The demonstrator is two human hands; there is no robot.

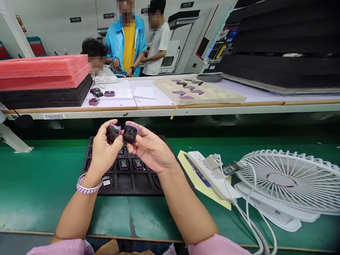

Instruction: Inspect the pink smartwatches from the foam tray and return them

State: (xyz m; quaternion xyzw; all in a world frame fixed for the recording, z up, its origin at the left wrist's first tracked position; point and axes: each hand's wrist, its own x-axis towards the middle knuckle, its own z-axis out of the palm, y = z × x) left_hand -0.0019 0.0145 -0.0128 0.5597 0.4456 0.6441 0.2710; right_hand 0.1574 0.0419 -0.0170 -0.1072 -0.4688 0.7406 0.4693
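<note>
My left hand (pixel 105 147) is closed around a purple smartwatch case (pixel 112 133) with a dark screen, held between thumb and fingers. Close beside it, my right hand (pixel 151 147) grips a second purple smartwatch case (pixel 130 134), its dark screen tilted toward me. Both are raised above a black foam tray (pixel 124 181) with square compartments. Several similar watch cases sit in the tray, such as one with a lit screen (pixel 106 181) at the front left. Two front compartments in the middle hold nothing. My hands and forearms hide part of the tray.
A power strip (pixel 213 176) with plugs and cables lies right of the tray, by a white fan (pixel 290 178). Behind runs a shelf edge (pixel 147 112) bearing pink foam sheets (pixel 35 73), watch cases, papers and a beige tray (pixel 213 95). Several people are beyond it.
</note>
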